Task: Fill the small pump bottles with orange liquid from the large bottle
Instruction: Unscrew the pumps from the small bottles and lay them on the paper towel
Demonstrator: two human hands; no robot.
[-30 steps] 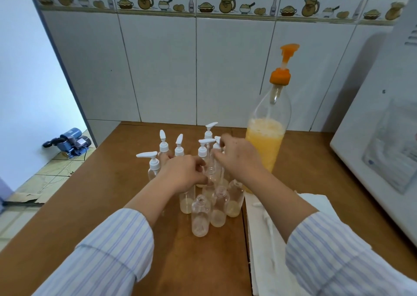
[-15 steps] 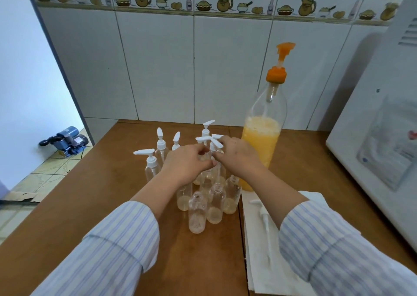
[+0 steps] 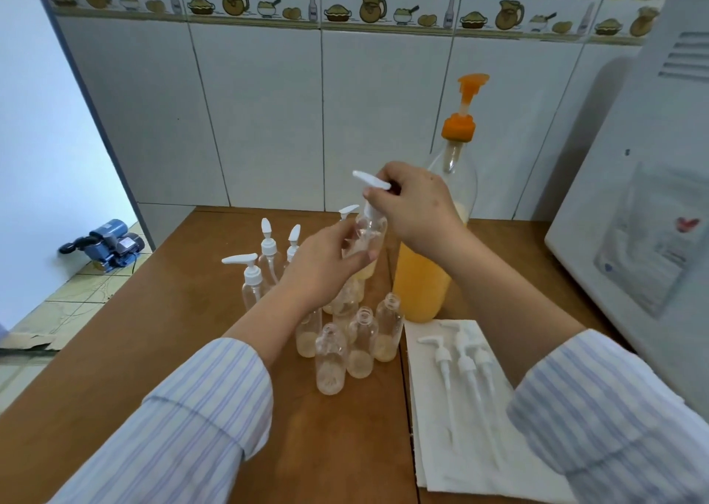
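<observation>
The left hand was curled round the body of a small clear pump bottle, which was held raised above the cluster of bottles on the table. The right hand pinched that bottle's white pump head at the collar, with the nozzle pointing left. A little pale liquid showed at the bottom of the held bottle.

Below the hands, several open small bottles stood upright and close together near the middle of the wooden table, each with a shallow layer of pale orange liquid. To their far left stood further small bottles with pump heads fitted; the contents of these could not be made out.

The large bottle stood upright just right of the cluster, partly behind the right wrist, roughly half full of orange liquid and fitted with an orange pump.

On the near right lay a white paper towel, with three loose pump heads lying on it, dip tubes pointing toward the near edge. A white appliance stood at the far right.
</observation>
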